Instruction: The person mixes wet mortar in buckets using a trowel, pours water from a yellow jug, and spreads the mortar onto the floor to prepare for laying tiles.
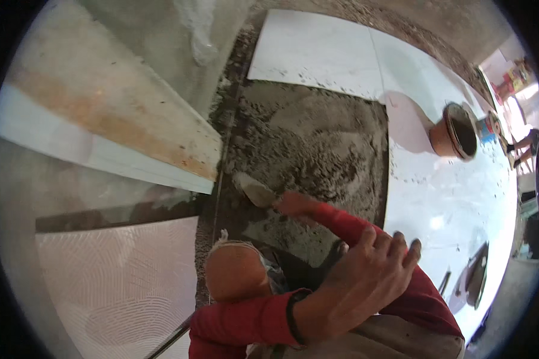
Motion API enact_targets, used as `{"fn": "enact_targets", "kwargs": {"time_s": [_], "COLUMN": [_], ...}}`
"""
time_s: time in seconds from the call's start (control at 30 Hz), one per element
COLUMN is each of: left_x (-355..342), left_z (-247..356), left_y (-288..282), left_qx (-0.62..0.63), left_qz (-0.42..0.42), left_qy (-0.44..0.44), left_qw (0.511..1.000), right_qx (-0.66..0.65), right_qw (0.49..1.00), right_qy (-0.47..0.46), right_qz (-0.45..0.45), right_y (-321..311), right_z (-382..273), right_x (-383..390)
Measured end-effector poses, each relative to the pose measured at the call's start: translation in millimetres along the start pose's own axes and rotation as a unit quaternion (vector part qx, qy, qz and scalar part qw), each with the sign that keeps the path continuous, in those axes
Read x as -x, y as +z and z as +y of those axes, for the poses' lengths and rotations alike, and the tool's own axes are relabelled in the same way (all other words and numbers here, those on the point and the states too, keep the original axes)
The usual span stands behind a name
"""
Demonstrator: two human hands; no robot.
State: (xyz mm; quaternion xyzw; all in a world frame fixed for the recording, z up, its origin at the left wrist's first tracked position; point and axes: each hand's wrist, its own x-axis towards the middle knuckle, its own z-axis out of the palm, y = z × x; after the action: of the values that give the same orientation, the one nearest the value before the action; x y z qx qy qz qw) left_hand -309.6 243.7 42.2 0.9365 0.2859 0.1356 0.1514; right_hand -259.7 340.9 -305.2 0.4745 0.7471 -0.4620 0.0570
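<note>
My right hand (297,204) is closed around the handle of a trowel (256,191). Its mortar-smeared blade lies at the left side of a bed of grey mortar (335,143), which is rough and lumpy there. Across my right forearm reaches my left hand (371,272), with a dark band at its wrist. Its fingers are spread and slightly bent, with nothing in them; whether it touches the red sleeve I cannot tell. White floor tiles (317,48) border the mortar at the far side and on the right.
A brown bucket (443,139) and a blue can (488,127) stand on the right tiles, with a dark tool (477,276) nearer. At left are a slanting pale slab (126,107) and a panel with combed ridges (126,281). My bent knee (236,272) is close by.
</note>
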Motion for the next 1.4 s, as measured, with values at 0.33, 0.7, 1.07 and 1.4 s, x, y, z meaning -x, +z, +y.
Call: {"fn": "enact_targets", "kwargs": {"time_s": [0.33,0.7,1.07,1.4], "left_x": [58.6,25.8,25.2,48.1], "left_z": [-10.4,-29.1,-34.3,-55.4], "left_y": [-20.8,-18.2,-13.0,-20.6], "left_qx": [0.022,-0.013,-0.077,-0.002], "left_qz": [0.127,0.035,0.070,0.108], "left_qy": [-0.080,-0.039,-0.065,-0.102], "left_qw": [0.988,0.999,0.993,0.989], "right_qx": [-0.078,0.059,0.401,0.428], "right_qw": [0.983,0.998,0.906,0.894], "right_qy": [0.086,-0.017,-0.058,-0.052], "right_qz": [0.139,-0.018,0.120,0.122], "right_y": [-159.9,-91.4,-50.7,-190.6], "right_z": [23.5,-40.3,-53.8,27.0], "right_x": [0.4,-10.9,-20.2,-187.2]}}
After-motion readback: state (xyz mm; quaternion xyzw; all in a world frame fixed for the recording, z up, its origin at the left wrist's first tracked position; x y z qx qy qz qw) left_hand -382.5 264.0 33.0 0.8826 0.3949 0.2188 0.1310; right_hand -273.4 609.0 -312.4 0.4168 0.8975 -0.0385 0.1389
